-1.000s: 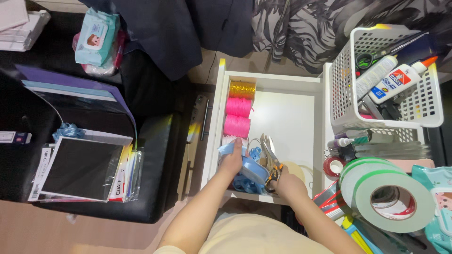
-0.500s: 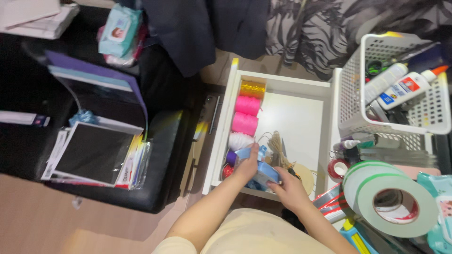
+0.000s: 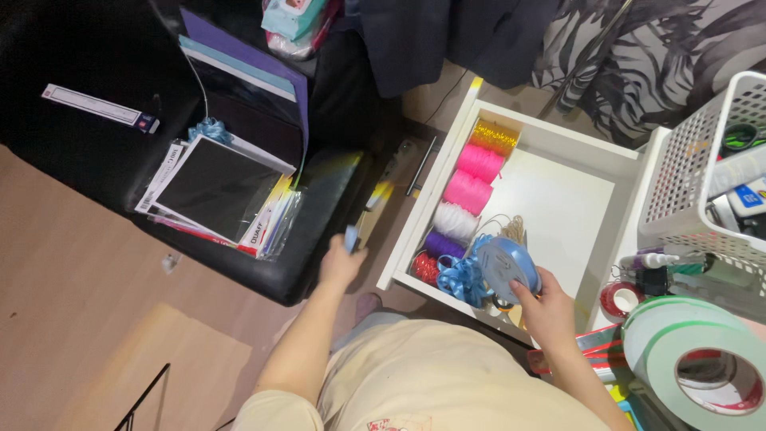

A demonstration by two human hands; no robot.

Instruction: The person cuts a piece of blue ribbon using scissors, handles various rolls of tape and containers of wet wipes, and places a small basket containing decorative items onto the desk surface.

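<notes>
While gripped at its rim over the drawer's (image 3: 511, 116) near corner, blue ribbon spool (image 3: 504, 270) rests in right hand (image 3: 546, 307), fingers clamped around its lower edge.

Looks light and stiff at the disc faces, likely slick plastic; best held by the rim or pinched across both faces, since loose blue ribbon (image 3: 463, 279) trailing beside it is soft and apt to unwind or snag on neighbouring spools (image 3: 471, 187) lined along the drawer's left wall. Right arm bent, wrist low, palm turned toward the drawer. Left hand (image 3: 341, 262) stretched out left of the drawer, closed on a small pale-blue piece (image 3: 350, 238), too blurred to identify.
</notes>
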